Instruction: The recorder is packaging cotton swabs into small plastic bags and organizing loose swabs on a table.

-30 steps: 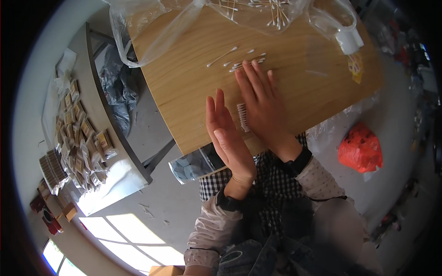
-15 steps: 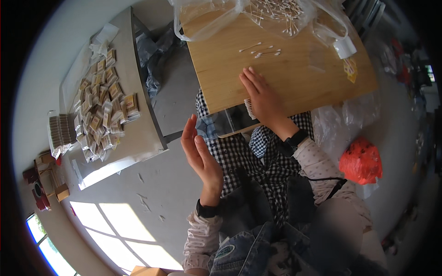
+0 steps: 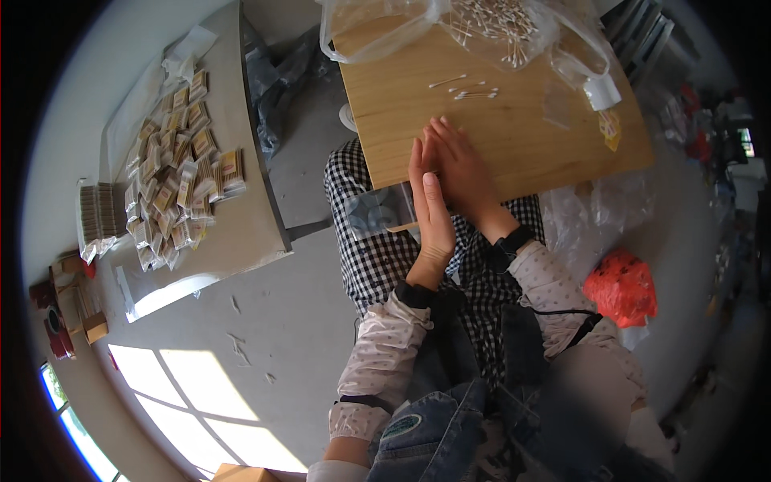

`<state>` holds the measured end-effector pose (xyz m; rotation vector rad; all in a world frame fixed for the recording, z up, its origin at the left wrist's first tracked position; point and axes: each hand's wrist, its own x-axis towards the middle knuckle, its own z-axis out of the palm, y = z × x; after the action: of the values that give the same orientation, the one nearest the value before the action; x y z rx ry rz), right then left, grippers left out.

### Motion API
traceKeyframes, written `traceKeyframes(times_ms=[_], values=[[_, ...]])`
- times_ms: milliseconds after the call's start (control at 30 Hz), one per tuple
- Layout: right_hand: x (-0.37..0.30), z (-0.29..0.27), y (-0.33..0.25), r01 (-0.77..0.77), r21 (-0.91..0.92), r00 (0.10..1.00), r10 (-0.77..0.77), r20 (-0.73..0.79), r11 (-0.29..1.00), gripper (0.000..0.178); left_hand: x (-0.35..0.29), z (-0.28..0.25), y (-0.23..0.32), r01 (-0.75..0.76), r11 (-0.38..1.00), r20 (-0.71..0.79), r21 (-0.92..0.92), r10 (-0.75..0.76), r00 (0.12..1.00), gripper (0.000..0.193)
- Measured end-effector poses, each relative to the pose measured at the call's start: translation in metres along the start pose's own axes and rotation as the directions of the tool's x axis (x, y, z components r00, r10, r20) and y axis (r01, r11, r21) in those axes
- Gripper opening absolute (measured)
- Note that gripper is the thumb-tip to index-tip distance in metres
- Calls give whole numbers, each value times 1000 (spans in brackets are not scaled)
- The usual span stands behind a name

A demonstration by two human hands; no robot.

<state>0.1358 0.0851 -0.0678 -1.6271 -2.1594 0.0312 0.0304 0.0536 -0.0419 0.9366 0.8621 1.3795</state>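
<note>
Together, left hand [image 3: 434, 222] and right hand [image 3: 471, 178] are held straight-fingered at the table [image 3: 534, 143]; whether anything is gripped cannot be told.

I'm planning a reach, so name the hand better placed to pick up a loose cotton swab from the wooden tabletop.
Right, probably. The right hand is mostly over the wooden tabletop, its fingertips nearer the loose cotton swabs; the left hand lies farther back, partly past the tabletop's near edge.

Grey floor [image 3: 301, 301] — slanting sunlight patches [image 3: 209, 381], pale wall [image 3: 88, 124], side table [image 3: 230, 88], bright window [image 3: 78, 430]
</note>
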Motion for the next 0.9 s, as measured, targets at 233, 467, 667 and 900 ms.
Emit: traceKeyframes(times_ms=[233, 467, 667, 900], values=[[3, -3, -6, -17, -73, 1000, 18, 2, 997, 49, -1, 0, -9, -8, 998, -68, -65, 4, 998, 62], [3, 1, -6, -36, 36, 999, 37, -24, 999, 53, -10, -45, 27, -98, 962, -229, 257, 159, 960, 44], [3, 3, -7, -29, 38, 999, 30, -16, 999, 55, 3, -96, 24, 36, 407, -126, 913, 195, 973, 22], [2, 6, -15, -39, 33, 999, 39, 6, 999, 55, 6, -84, 27, -214, 269, 157, 939, 218, 963, 39]])
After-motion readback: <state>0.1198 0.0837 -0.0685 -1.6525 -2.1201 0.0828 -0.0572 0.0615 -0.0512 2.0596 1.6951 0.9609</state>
